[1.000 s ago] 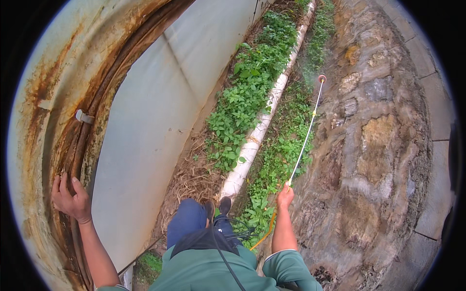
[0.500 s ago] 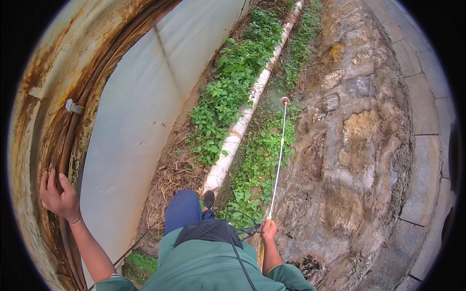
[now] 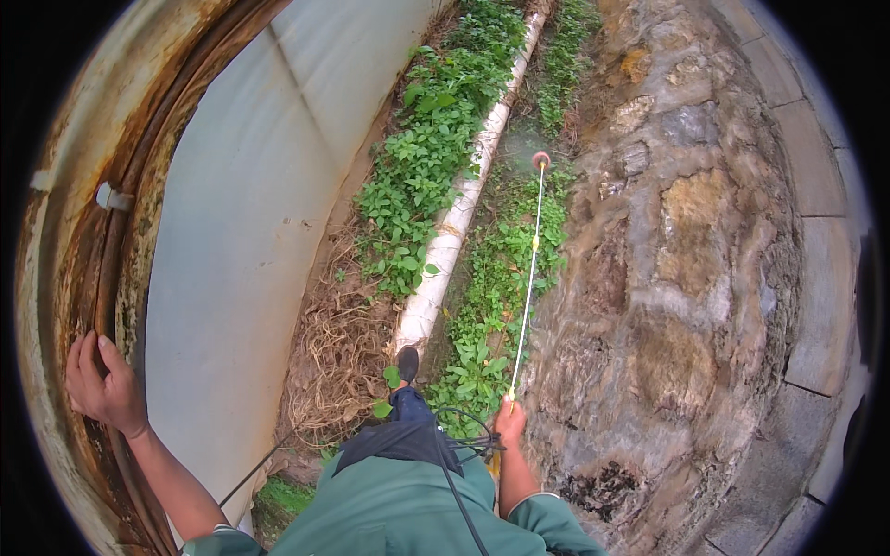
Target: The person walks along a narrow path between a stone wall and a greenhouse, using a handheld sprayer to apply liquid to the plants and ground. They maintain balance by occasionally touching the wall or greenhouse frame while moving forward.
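Observation:
My right hand is closed round the yellow-fitted lower end of a spray wand. This thin white lance slants up and away over low green weeds. At its far end sits a round reddish nozzle, with a faint mist about it. On the left, my left hand rests against a rusty brown pipe along the stained wall, its fingers slightly bent and apart. Black hose or cable loops over my green jacket near the right hand; the wand's grip is partly hidden there.
A whitish pipe runs lengthwise along the ground, with my dark shoe at its near end. Leafy plants and dry roots border a pale panel. Rough stone wall rises right, edged with grey blocks.
My view has shifted forward along the whitish pipe. The left hand has slid slightly nearer along the rusty pipe. One blue trouser leg has dropped from sight; the wand stays in my right hand.

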{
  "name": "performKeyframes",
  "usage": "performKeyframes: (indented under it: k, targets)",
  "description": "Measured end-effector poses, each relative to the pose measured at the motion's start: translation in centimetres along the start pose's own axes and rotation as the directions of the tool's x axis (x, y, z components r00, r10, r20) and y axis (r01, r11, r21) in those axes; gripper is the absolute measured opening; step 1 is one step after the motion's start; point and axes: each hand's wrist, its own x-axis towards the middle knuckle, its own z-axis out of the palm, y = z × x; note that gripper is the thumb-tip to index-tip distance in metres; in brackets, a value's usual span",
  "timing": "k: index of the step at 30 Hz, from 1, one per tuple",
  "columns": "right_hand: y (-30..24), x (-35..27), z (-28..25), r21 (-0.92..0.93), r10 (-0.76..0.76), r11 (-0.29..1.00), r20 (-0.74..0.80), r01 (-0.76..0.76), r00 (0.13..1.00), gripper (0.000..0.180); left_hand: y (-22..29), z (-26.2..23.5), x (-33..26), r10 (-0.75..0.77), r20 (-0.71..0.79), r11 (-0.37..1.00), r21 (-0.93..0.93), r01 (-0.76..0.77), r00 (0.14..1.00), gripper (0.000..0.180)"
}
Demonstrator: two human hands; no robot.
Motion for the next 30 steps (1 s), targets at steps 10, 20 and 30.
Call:
performKeyframes:
  k: [10, 20, 30]
  targets:
    - [3.7, -1.1, -0.6, -0.012, -0.165, 0.986, -0.189, 0.166, 0.968, 0.046, 0.4, -0.1, 0.4, -0.009, -0.008, 0.998, -0.057, 0.009, 1.0, 0.017]
    - [16.8, -17.6, -4.1, -0.068, 0.155, 0.985, -0.042, -0.158, 0.987, 0.048, 1.4, -1.2, 0.4, -0.079, -0.024, 0.986, -0.15, 0.074, 0.997, 0.016]
    - [19.5, -27.5, -5.0, -0.042, 0.018, 0.999, 0.028, -0.017, 0.999, 0.037, 0.9, -0.8, 0.2, -0.033, -0.093, 0.985, -0.171, 0.017, 0.995, 0.016]
